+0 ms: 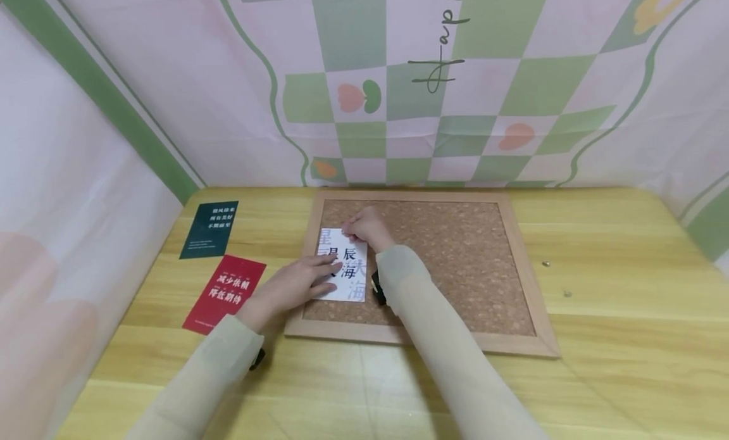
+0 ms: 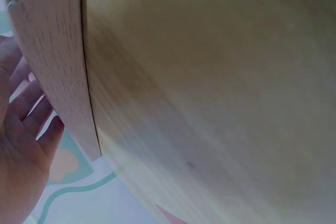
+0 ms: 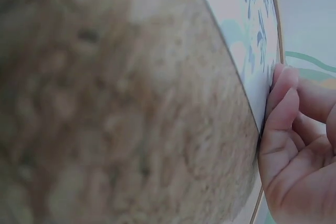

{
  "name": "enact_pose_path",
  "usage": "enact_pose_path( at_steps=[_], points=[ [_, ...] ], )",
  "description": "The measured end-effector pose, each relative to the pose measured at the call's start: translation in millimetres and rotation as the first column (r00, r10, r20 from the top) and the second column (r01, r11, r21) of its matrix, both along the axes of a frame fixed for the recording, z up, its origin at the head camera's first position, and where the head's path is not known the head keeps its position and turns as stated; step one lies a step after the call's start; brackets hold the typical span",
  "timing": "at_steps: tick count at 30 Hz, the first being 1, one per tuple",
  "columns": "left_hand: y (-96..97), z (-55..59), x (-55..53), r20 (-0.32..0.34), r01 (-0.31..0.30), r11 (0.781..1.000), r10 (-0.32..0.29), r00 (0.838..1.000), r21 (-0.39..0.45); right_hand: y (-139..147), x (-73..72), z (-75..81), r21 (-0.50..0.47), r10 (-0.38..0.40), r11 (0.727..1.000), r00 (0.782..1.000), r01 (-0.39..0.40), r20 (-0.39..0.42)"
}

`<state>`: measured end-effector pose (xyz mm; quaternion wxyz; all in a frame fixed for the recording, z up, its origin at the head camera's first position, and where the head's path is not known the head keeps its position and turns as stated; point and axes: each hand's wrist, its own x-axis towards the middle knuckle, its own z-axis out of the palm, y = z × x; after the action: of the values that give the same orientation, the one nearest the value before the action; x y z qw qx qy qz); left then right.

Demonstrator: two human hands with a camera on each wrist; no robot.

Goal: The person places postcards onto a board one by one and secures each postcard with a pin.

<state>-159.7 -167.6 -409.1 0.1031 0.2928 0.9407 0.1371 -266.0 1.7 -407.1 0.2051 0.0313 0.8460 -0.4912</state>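
Observation:
A white card [image 1: 345, 282] with black and pale lilac characters lies on the left part of a wood-framed cork board [image 1: 438, 263]. My left hand [image 1: 296, 282] rests its spread fingers flat on the card's left side, the wrist crossing the frame. At the card's top edge my right hand [image 1: 369, 230] is bent down, its thumb and index fingertips pinched together against the card. In the right wrist view, these fingertips [image 3: 283, 85] press together right at the card edge; a small thing between them is hidden.
A dark green card [image 1: 209, 230] and a red card [image 1: 224, 294] lie on the wooden table [image 1: 626, 351], left of the board. Two small metallic pieces, one farther [image 1: 546, 263] and one nearer [image 1: 567, 294], lie to its right. A patterned cloth [image 1: 421, 142] hangs behind.

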Motion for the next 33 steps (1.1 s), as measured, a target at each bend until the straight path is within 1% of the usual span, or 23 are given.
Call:
enact_pose_path(
  at_steps=[4,6,7,10,14,19,23,28,33],
  points=[
    [-0.2,-1.8,-0.3,-0.004,0.001,1.000,-0.001,1.000,0.002,-0.1,-1.7,-2.2,0.019,0.009,1.000,1.000,-0.009,-0.003],
    [-0.4,-2.5,-0.3,-0.004,0.001,1.000,-0.001,1.000,0.002,-0.5,0.8,0.4,0.039,0.012,0.999,1.000,-0.011,-0.009],
    [-0.5,-2.8,-0.3,-0.004,0.001,1.000,-0.001,1.000,0.001,-1.5,2.6,3.7,0.063,0.002,0.998,1.000,-0.002,0.004],
    [-0.8,-2.5,0.2,-0.009,0.000,1.000,0.001,1.000,0.003,-2.7,7.0,8.9,0.084,-0.005,0.996,1.000,0.005,0.002],
    [-0.7,-1.3,1.2,-0.004,-0.001,1.000,0.001,1.000,0.005,-2.6,10.3,12.3,0.069,-0.002,0.998,1.000,0.003,-0.003],
    [0.2,0.6,2.0,0.016,0.001,1.000,-0.001,1.000,0.008,-0.4,11.5,12.9,0.058,0.016,0.998,0.999,-0.014,-0.031],
    [0.6,1.8,2.1,0.017,-0.003,1.000,0.003,1.000,0.008,0.2,11.8,13.2,0.044,0.020,0.999,0.999,-0.019,-0.036],
    [0.9,1.1,1.2,0.014,-0.004,1.000,0.004,1.000,0.012,-0.3,12.6,14.3,0.061,0.019,0.998,0.999,-0.016,-0.050],
    [0.2,-0.1,1.0,0.012,0.002,1.000,-0.002,1.000,0.009,-1.5,13.5,14.5,0.060,0.004,0.998,0.999,-0.002,-0.036]
  ],
)
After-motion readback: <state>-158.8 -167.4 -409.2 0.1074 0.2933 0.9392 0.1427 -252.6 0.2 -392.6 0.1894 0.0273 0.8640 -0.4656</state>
